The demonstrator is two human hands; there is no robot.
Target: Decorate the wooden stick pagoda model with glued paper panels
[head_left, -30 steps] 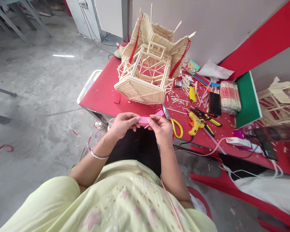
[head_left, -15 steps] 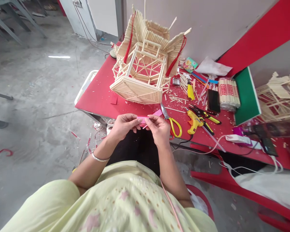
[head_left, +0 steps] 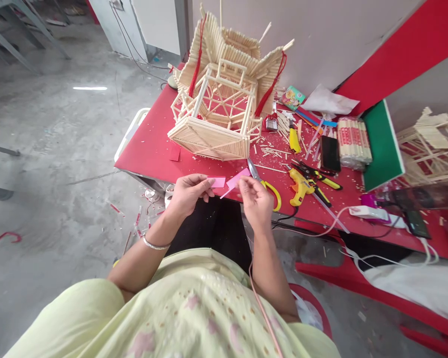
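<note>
While our left hand (head_left: 186,195) pinches a pink strip (head_left: 219,182), we cannot tell whether our right hand (head_left: 258,203) holds anything.

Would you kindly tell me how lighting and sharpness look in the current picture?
Head view: soft light on the red table, no harsh shadows there; head view: the left hand, right hand and stick house look reasonably sharp; head view: the shirt bulges large near the lens.
</note>
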